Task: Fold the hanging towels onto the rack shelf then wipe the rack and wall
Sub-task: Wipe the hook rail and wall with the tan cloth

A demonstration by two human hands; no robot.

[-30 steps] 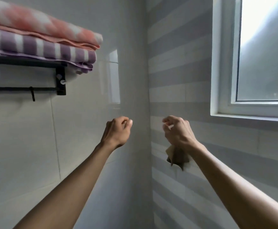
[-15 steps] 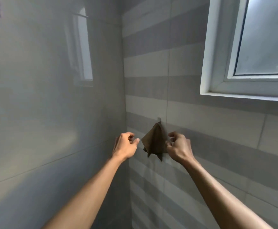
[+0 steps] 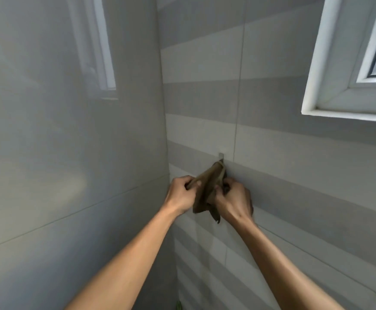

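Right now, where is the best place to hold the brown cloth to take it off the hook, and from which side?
Probably grip the brown cloth near its top corner, just under the hook, coming from the front; the cloth narrows there and hangs loose below.

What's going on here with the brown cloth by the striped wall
A person is handling a small brown cloth with both bare hands in the corner of a tiled room. The cloth's top corner is up at a small hook on the striped wall, below and left of the window. The left hand pinches its left edge, and the right hand grips its right side. No towel rack is in view.
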